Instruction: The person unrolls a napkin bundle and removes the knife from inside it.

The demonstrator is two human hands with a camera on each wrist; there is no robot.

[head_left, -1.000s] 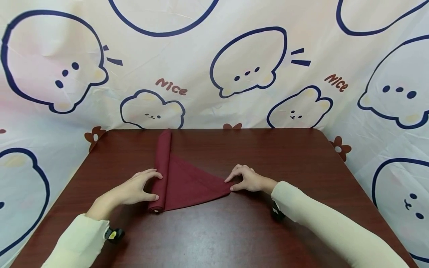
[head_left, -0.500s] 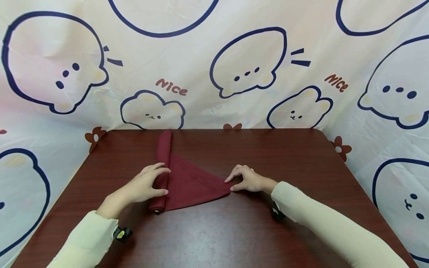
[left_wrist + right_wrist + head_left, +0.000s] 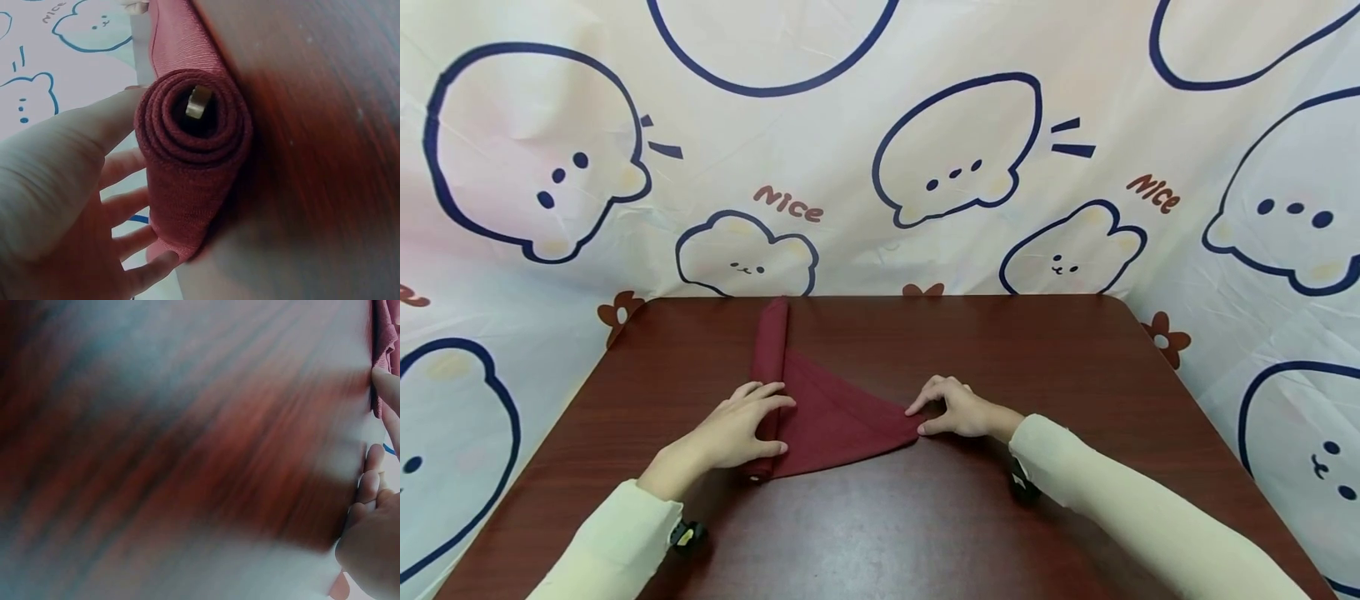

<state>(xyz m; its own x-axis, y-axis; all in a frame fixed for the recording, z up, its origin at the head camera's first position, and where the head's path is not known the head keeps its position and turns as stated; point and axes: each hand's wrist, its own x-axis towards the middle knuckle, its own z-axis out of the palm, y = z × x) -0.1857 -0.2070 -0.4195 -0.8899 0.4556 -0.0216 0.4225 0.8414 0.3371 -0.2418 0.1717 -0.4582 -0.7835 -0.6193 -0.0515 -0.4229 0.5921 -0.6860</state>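
Note:
A dark red cloth (image 3: pixel 842 429) lies on the table, its left part wound into a long roll (image 3: pixel 769 342) and its right part a flat triangular flap. My left hand (image 3: pixel 730 433) rests across the roll near its front end, fingers spread and gently bent, with the thumb toward me. In the left wrist view the coiled end of the roll (image 3: pixel 194 181) faces the camera, and a small brass-coloured piece (image 3: pixel 199 102) shows in its hollow. At the flap's right tip, my right hand (image 3: pixel 958 411) pinches the corner between thumb and fingers.
The brown wooden table (image 3: pixel 1037 350) ends at a printed backdrop curtain (image 3: pixel 850 250) along the back and sides. Black wrist straps (image 3: pixel 687 533) sit at both cuffs.
My left hand has shifted right across the roll, so its fingertips now reach toward the flap. The right hand stays at the corner. The head view has tilted slightly.

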